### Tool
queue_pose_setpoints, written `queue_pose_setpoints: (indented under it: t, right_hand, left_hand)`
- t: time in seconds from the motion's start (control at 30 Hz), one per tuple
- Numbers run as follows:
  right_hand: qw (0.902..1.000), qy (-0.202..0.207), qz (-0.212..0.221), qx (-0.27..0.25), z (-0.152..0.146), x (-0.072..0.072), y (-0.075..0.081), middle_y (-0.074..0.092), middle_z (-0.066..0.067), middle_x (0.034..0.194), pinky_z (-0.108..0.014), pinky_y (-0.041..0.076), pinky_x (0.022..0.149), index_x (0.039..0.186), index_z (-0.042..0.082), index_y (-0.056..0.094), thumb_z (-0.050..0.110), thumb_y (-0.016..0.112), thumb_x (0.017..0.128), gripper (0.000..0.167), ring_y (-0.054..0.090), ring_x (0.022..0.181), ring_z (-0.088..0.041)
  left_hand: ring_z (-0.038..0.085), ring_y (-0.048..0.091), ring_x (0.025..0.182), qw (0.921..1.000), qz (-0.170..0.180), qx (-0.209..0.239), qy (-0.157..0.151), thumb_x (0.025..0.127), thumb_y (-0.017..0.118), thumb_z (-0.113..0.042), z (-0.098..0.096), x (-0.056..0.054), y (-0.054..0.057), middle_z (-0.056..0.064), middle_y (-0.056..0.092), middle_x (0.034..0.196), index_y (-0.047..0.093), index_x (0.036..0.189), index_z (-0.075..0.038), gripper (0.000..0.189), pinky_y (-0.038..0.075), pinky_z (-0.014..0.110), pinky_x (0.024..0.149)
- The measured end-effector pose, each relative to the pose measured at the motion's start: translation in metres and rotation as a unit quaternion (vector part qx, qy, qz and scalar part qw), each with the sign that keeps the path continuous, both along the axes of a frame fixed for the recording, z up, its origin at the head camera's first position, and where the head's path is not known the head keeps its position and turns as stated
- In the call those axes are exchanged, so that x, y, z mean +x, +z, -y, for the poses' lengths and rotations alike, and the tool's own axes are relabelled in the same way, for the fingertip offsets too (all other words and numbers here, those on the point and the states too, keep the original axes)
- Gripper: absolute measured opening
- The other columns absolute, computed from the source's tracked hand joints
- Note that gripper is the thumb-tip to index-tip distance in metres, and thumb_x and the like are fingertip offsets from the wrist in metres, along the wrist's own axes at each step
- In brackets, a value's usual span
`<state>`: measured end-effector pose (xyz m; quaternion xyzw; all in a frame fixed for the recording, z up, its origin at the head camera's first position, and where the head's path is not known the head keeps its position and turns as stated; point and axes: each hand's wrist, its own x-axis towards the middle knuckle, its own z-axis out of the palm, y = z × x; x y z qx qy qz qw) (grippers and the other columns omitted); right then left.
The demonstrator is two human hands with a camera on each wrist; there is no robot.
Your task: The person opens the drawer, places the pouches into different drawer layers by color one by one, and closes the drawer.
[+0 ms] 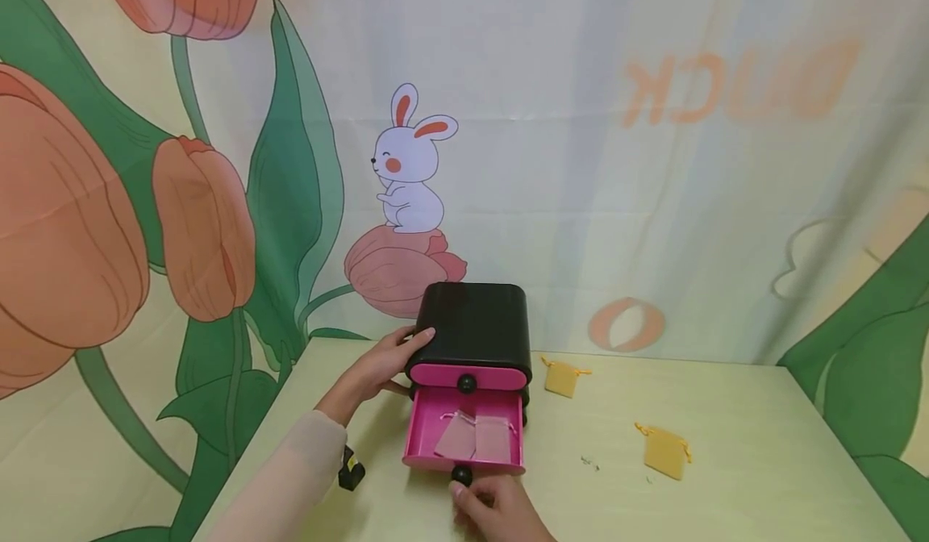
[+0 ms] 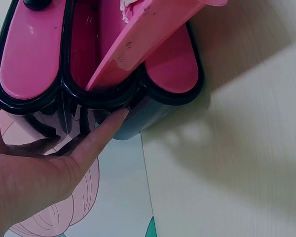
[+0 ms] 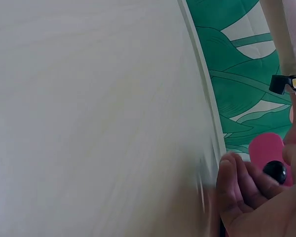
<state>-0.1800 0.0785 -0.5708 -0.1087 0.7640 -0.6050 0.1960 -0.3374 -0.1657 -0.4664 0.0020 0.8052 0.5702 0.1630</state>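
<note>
A black drawer cabinet (image 1: 475,324) with pink drawer fronts stands at the table's back. Its middle pink drawer (image 1: 410,441) is pulled out, with two pale pink drawstring pouches (image 1: 493,439) lying side by side in it. My left hand (image 1: 381,364) rests on the cabinet's left side, thumb over the top; in the left wrist view a finger lies straight along the black wall. At the open drawer's black knob (image 1: 461,474), my right hand (image 1: 501,510) pinches with thumb and bent fingers. That knob is hidden in the right wrist view, where the top drawer's knob (image 3: 275,171) shows.
Two yellow drawstring pouches, one nearer the cabinet (image 1: 562,380) and one farther right (image 1: 664,452), lie on the table (image 1: 762,445). Small scraps (image 1: 589,463) lie between them. A black wrist camera (image 1: 352,471) sits by the left sleeve. A printed curtain (image 1: 551,203) hangs behind.
</note>
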Motion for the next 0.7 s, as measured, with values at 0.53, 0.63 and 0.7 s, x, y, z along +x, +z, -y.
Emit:
queue_pose_setpoints:
  t: [0.53, 0.63, 0.7]
  right_hand:
    - [0.9932, -0.089, -0.074, 0.012, 0.015, -0.015, 0.012, 0.072, -0.006, 0.075, -0.027, 0.053, 0.059, 0.082, 0.003, 0.077, 0.041, 0.063, 0.107, 0.048, 0.064, 0.068, -0.017]
    - [0.9908, -0.106, -0.083, 0.011, 0.016, -0.026, 0.015, 0.073, -0.007, 0.074, -0.027, 0.055, 0.058, 0.081, 0.002, 0.077, 0.040, 0.063, 0.108, 0.049, 0.068, 0.067, -0.018]
    - [0.9888, -0.119, -0.090, 0.010, 0.015, -0.035, 0.017, 0.074, -0.008, 0.074, -0.028, 0.057, 0.059, 0.082, 0.001, 0.077, 0.039, 0.063, 0.108, 0.048, 0.070, 0.067, -0.019]
  left_hand:
    - [0.050, 0.052, 0.139, 1.0000, 0.000, 0.001, 0.000, 0.094, 0.063, -0.073, 0.000, -0.003, -0.001, 0.027, 0.048, 0.157, 0.026, 0.167, -0.009, 0.104, 0.062, 0.060, 0.086]
    - [0.049, 0.053, 0.138, 1.0000, 0.005, 0.002, 0.003, 0.094, 0.063, -0.073, 0.000, -0.002, -0.001, 0.027, 0.048, 0.156, 0.025, 0.167, -0.008, 0.104, 0.062, 0.060, 0.087]
    - [0.048, 0.054, 0.137, 0.9999, 0.007, 0.007, 0.002, 0.094, 0.063, -0.073, 0.000, -0.002, -0.002, 0.027, 0.049, 0.155, 0.025, 0.167, -0.008, 0.105, 0.061, 0.061, 0.087]
